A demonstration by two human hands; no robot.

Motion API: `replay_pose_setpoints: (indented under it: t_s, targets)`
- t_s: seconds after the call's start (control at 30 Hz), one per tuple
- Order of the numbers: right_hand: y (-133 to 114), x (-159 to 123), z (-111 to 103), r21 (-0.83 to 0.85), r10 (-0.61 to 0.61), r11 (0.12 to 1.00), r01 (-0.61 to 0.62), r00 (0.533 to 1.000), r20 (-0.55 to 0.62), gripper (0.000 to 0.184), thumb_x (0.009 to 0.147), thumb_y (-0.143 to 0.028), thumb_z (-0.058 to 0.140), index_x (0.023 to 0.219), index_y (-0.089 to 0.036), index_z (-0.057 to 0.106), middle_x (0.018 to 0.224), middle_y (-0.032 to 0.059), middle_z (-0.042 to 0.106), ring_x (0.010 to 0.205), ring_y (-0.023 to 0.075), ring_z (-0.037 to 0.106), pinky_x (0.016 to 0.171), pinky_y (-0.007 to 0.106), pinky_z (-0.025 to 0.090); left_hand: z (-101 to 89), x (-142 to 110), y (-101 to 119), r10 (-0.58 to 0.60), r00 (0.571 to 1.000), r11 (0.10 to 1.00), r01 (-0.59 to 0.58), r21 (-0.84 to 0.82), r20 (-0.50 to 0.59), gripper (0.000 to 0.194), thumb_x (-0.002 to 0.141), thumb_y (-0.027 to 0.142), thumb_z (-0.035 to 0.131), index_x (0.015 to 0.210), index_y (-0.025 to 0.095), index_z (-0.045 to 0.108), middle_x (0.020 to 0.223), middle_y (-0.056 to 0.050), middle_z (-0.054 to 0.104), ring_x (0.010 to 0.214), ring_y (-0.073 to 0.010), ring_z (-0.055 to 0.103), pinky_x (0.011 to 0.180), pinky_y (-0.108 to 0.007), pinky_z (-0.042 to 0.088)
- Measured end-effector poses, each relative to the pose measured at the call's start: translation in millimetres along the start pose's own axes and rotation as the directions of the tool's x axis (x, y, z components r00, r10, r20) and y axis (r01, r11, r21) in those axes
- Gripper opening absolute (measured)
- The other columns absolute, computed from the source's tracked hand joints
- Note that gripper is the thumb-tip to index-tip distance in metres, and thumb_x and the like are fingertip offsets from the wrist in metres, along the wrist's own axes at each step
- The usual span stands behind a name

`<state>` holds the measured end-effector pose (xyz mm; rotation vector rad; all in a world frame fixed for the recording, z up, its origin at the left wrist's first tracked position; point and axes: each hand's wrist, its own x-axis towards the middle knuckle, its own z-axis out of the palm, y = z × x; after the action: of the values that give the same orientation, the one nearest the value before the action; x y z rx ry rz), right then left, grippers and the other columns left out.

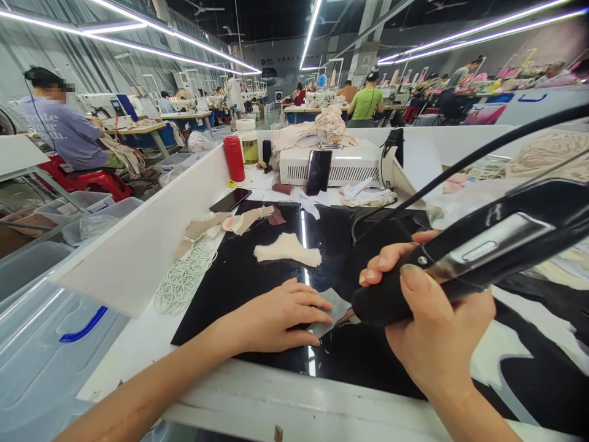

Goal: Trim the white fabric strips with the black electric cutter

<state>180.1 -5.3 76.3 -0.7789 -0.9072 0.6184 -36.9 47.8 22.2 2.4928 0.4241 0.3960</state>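
My right hand point(437, 325) is wrapped around a black corded hand tool point(460, 252) with a silver plate on its side. The tool's narrow metal tip points left and meets a small greyish sheet point(335, 310) on the black board point(239, 294). What kind of tool it is, I cannot tell. My left hand point(285, 313) lies flat with fingers stretched out, pressing the left part of that sheet, and its fingertips come close to the tool tip. Just beyond it, a cream fabric piece point(288, 250) rests on the board.
Pale green cord point(186, 276) lies coiled at the left by beige scraps point(248, 220). Behind are a phone point(230, 200), a red flask point(234, 158) and a white vented box point(294, 164). The black cable point(488, 138) arcs across the right. White walls point(151, 245) edge the table.
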Motion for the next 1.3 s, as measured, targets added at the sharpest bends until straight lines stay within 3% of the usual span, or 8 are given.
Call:
replay_pose_setpoints:
  t_s: [0.23, 0.8, 0.93, 1.17, 1.3]
  targets:
    - [3, -9, 0, 0.023, 0.012, 1.000, -0.014, 0.997, 0.075, 0.046, 0.087, -0.045, 0.101, 0.117, -0.030, 0.070, 0.084, -0.0052, 0.076, 0.068, 0.0173, 0.071, 0.066, 0.034, 0.064, 1.2, -2, 0, -0.010, 1.000, 1.000, 0.009, -0.017, -0.015, 0.039, 0.112, 0.039, 0.079, 0.147, 0.025, 0.077, 0.158, -0.013, 0.073, 0.152, -0.0348, 0.062, 0.134, -0.055, 0.037]
    - [-3, -25, 10, 0.069, 0.068, 0.995, -0.078, 0.989, 0.128, 0.041, 0.090, -0.044, 0.099, 0.116, -0.030, 0.070, 0.082, -0.0053, 0.075, 0.067, 0.0163, 0.071, 0.067, 0.032, 0.066, 2.3, 4, -1, -0.003, 1.000, 1.000, 0.002, -0.029, -0.029, 0.033, 0.108, 0.047, 0.082, 0.131, 0.024, 0.085, 0.149, -0.013, 0.078, 0.149, -0.0350, 0.063, 0.129, -0.050, 0.044]
    - [-5, -20, 8, 0.069, 0.079, 0.994, -0.090, 0.986, 0.146, 0.040, 0.089, -0.044, 0.100, 0.114, -0.031, 0.071, 0.081, -0.0053, 0.076, 0.065, 0.0168, 0.071, 0.062, 0.032, 0.064, 1.7, 3, -1, 0.019, 0.999, 1.000, -0.019, -0.016, -0.034, 0.038, 0.107, 0.047, 0.084, 0.136, 0.023, 0.084, 0.149, -0.014, 0.078, 0.148, -0.0349, 0.063, 0.130, -0.050, 0.043]
    - [-14, 6, -5, 0.023, 0.016, 1.000, -0.014, 0.994, -0.107, 0.036, 0.075, -0.026, 0.097, 0.102, -0.028, 0.073, 0.074, -0.0053, 0.074, 0.060, 0.0178, 0.068, 0.058, 0.032, 0.063, 1.0, -3, 4, 0.025, 0.989, 0.999, -0.021, 0.029, -0.144, 0.039, 0.103, 0.050, 0.088, 0.129, 0.021, 0.084, 0.141, -0.015, 0.078, 0.133, -0.0312, 0.069, 0.123, -0.049, 0.052]
    - [-12, 14, -11, -0.018, -0.027, 1.000, 0.025, 0.991, -0.134, 0.035, 0.075, -0.025, 0.094, 0.103, -0.027, 0.071, 0.074, -0.0058, 0.075, 0.059, 0.0174, 0.068, 0.058, 0.032, 0.063, 4.4, 5, 5, 0.050, 0.990, 0.992, -0.034, 0.122, -0.131, 0.047, 0.108, 0.052, 0.080, 0.143, 0.020, 0.078, 0.152, -0.018, 0.073, 0.138, -0.0331, 0.068, 0.129, -0.054, 0.048]
